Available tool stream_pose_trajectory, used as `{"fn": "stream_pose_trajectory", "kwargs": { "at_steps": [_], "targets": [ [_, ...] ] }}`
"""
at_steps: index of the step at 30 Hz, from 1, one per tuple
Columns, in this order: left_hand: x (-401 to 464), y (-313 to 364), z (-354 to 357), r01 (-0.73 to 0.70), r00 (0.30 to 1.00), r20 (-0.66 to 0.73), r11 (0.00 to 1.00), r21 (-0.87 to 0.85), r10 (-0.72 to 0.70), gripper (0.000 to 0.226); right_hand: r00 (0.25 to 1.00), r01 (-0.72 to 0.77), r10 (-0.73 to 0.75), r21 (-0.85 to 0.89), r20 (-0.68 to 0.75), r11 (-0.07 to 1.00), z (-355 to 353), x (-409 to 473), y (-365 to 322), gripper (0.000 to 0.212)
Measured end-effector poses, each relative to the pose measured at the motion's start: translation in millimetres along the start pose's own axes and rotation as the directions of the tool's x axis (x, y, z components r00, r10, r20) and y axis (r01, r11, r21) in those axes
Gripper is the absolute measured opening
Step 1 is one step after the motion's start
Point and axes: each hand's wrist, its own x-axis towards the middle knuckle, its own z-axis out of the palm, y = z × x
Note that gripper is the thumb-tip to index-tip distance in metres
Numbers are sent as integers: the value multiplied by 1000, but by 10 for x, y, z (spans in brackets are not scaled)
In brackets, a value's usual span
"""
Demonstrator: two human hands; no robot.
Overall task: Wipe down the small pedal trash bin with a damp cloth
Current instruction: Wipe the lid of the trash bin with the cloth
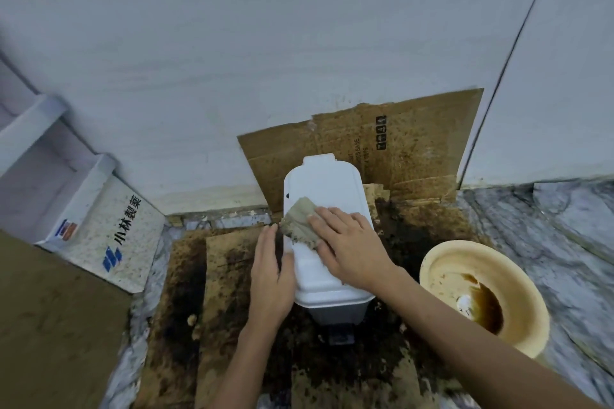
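White card forms the box (109,236) seen at the far left, printed with blue marks and dark characters and stood against the wall. Stained brown cardboard (219,282) is laid flat on the floor beside it, and a further sheet is propped against the wall behind. The left hand (270,279) is placed against the left side of the small white pedal bin (327,183), fingers together and flat along its edge, the thumb resting on the lid; nothing is gripped by it. The bin is stood on the dirty cardboard near the wall, lid closed, with its dark pedal (340,339) visible at the front. A grey-green cloth (300,221) is pressed onto the lid by the right hand (349,244), whose fingers are spread flat over the cloth's right part. To the right, a cream bowl (518,279) holding brown liquid is set on the marbled floor.
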Motion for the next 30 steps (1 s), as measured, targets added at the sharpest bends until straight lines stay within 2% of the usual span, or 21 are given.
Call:
{"fn": "stream_pose_trajectory", "kwargs": {
  "at_steps": [4,7,9,12,15,17,20,23,25,30],
  "targets": [
    [63,143,67,-150,987,55,988,39,148,50,993,-115,114,16,22,993,65,53,-55,55],
    [227,202,68,-215,975,85,968,129,205,45,991,-115,103,151,86,982,29,1,1,56],
    [320,202,54,-213,975,115,949,232,191,43,992,-104,86,223,92,969,-38,-74,113,57],
    [391,177,11,-222,974,128,903,367,187,47,996,-93,91,251,19,964,-117,-174,296,52],
    [479,227,-10,-203,979,110,905,374,174,44,990,-123,138,258,-40,958,-131,-186,450,48],
    [484,349,51,-202,978,36,894,400,205,40,984,-157,176,282,-41,946,-98,-124,501,52],
    [383,625,283,-234,962,-40,889,393,271,39,958,-240,283,432,-38,869,-40,55,523,50],
    [306,784,508,-170,985,43,895,413,167,59,900,-347,437,604,-3,718,0,191,528,46],
    [301,734,526,-158,987,87,879,450,133,67,865,-368,501,687,6,627,36,195,511,41],
    [305,423,174,-208,964,234,903,376,125,72,851,-374,525,698,-3,611,136,191,416,46]
  ]
}}
